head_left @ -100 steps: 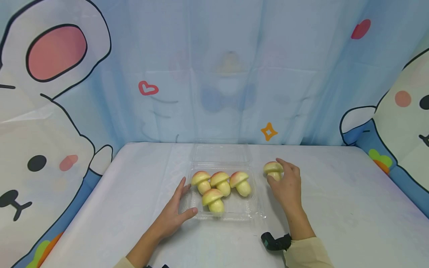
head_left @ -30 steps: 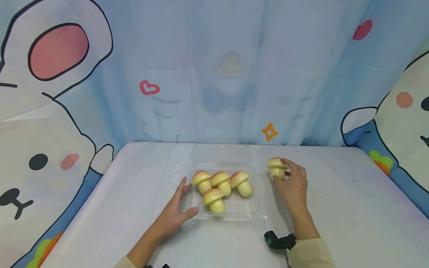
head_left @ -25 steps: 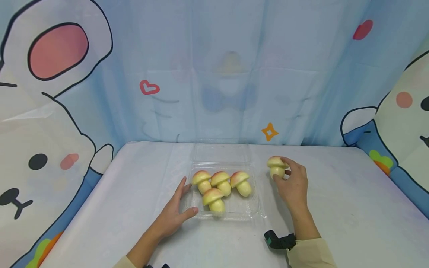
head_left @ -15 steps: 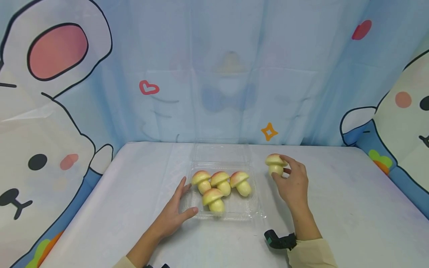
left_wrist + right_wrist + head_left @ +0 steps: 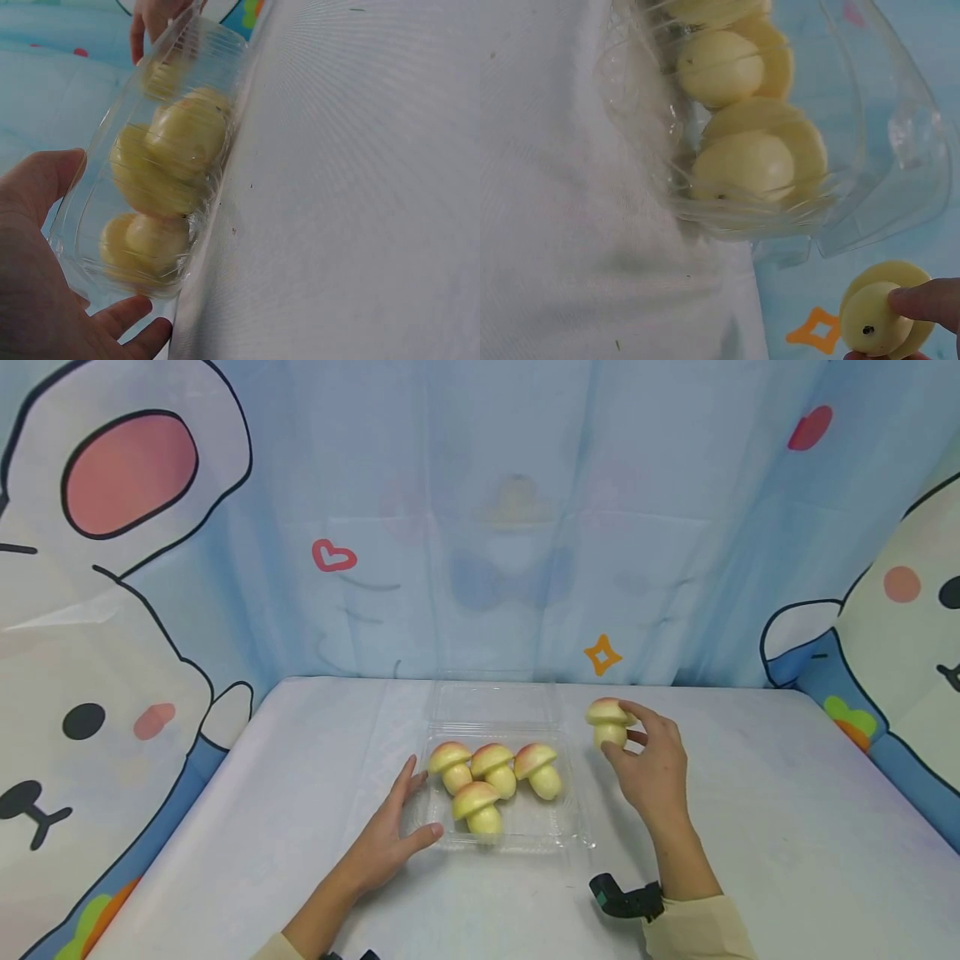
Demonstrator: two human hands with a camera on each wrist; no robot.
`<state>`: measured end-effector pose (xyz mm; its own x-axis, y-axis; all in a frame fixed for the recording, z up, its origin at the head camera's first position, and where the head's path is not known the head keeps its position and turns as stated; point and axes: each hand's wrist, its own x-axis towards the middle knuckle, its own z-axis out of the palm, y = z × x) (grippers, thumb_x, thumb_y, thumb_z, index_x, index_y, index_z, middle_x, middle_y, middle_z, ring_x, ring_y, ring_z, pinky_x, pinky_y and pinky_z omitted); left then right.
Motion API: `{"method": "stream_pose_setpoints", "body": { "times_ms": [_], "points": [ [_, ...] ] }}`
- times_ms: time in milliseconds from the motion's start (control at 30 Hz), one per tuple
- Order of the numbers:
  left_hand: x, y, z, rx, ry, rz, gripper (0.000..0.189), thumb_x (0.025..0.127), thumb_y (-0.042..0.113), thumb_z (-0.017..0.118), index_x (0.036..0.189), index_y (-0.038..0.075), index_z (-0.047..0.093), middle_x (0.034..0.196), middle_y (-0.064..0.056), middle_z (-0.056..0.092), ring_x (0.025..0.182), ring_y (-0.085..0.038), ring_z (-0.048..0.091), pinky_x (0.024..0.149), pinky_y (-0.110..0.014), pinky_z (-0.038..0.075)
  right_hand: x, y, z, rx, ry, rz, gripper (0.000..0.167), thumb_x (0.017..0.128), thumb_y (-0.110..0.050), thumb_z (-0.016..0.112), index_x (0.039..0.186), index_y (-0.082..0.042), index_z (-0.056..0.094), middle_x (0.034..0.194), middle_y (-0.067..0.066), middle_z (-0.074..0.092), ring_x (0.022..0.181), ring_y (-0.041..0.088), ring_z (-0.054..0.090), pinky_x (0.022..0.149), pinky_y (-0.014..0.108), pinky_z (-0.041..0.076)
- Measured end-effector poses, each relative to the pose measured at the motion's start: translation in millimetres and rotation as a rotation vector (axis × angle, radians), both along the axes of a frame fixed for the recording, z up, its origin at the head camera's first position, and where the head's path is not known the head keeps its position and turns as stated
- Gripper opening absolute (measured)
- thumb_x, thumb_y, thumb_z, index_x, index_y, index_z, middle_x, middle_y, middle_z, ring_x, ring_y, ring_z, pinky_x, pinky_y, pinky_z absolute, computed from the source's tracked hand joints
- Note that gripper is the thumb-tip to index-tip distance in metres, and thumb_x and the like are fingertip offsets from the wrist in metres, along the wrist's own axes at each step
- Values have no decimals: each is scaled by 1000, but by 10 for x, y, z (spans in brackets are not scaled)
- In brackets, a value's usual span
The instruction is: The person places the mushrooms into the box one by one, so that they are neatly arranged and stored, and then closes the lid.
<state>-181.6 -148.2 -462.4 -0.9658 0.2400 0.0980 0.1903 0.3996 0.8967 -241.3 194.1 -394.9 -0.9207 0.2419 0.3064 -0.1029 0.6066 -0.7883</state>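
Note:
My right hand (image 5: pixel 651 768) pinches a toy mushroom (image 5: pixel 607 722) by its side, to the right of a clear plastic box. The toy has a pale yellow stem and a domed cap with a reddish blush. In the right wrist view, a thumb presses the stem of this mushroom (image 5: pixel 874 319), whose base has a small dark mark. Several matching mushrooms (image 5: pixel 477 810) lie tilted inside the clear clamshell box (image 5: pixel 536 831). Spread loosely around the box's left side is my left hand (image 5: pixel 386 843); in the left wrist view its thumb (image 5: pixel 64 169) lies at the box rim.
The box's hinged clear lid (image 5: pixel 491 702) lies back toward the table's far edge. White cloth covers the table (image 5: pixel 787 810), and a blue cartoon curtain (image 5: pixel 487 527) hangs behind it. A black wrist camera (image 5: pixel 626 897) is strapped to my right wrist.
My right hand and its mushroom first shifted right, then rose toward the far edge and came slightly back left. My left hand and the boxed mushrooms stay as they were.

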Motion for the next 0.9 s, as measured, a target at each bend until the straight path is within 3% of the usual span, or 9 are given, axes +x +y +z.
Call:
{"method": "stream_pose_setpoints", "body": {
  "times_ms": [900],
  "points": [
    [-12,-2,-23,8,14,-6,98,96,31,69,168,16,4,168,-15,33,159,-38,19,124,-68,9,74,-64,136,57,9,116,59,93,-4,72,148,-6,53,146,27,46,123,49,62,95,56,57]
  ]
}}
